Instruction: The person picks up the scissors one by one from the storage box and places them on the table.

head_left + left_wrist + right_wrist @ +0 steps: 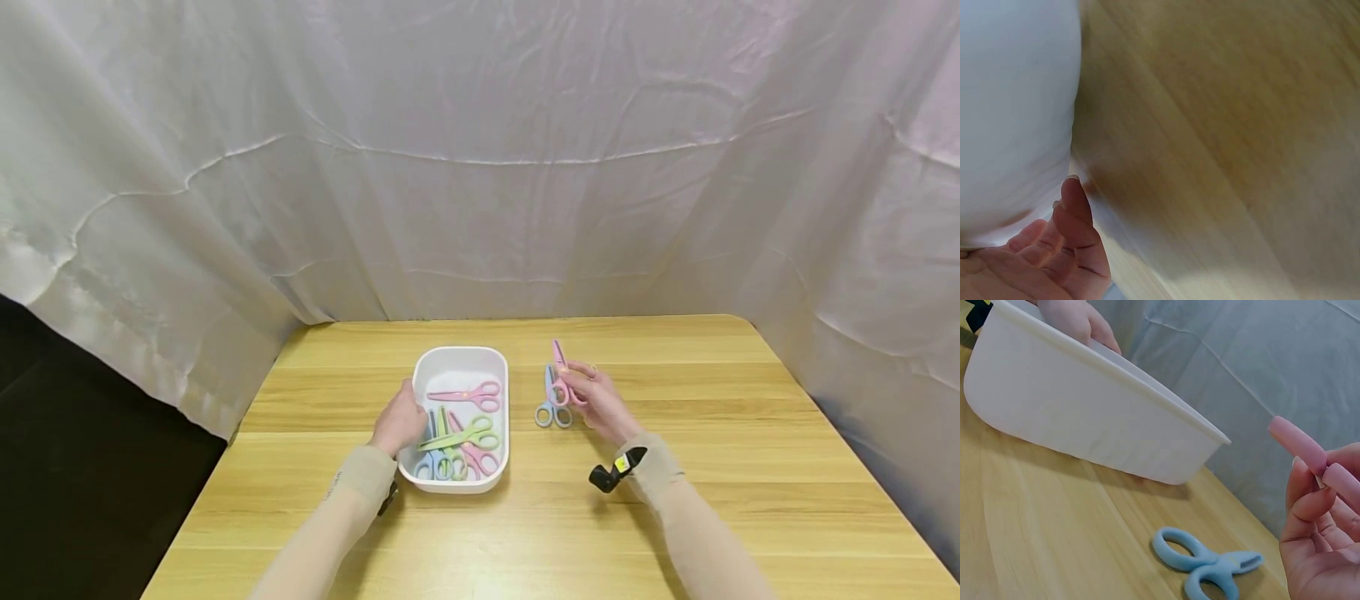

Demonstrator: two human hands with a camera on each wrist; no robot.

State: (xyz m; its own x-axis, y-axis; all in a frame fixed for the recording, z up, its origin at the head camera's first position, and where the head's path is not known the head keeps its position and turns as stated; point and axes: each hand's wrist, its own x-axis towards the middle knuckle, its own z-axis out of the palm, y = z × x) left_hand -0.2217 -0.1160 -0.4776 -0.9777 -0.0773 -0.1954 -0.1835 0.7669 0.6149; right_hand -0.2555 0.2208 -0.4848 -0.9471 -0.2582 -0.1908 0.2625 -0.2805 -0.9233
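Note:
My left hand (401, 421) grips the left side of a white plastic bin (506, 425), thumb over the rim and fingers against the outer wall. In the left wrist view its fingers (1085, 240) curl beside the white wall. My right hand (598, 406) pinches pink scissors (559, 367), raised off the table with the tip pointing away. Just beneath and left of them, light-blue scissors (1227, 565) lie on the table, handles toward me. The right wrist view shows only part of the pink scissors (1300, 442) between thumb and fingers.
Inside the bin lie several scissors: pink ones (478, 395) across the back, green ones (461, 437) on top of a front pile with blue and pink. The wooden table (735, 467) ends at a pale curtain (487, 233) behind and at the sides.

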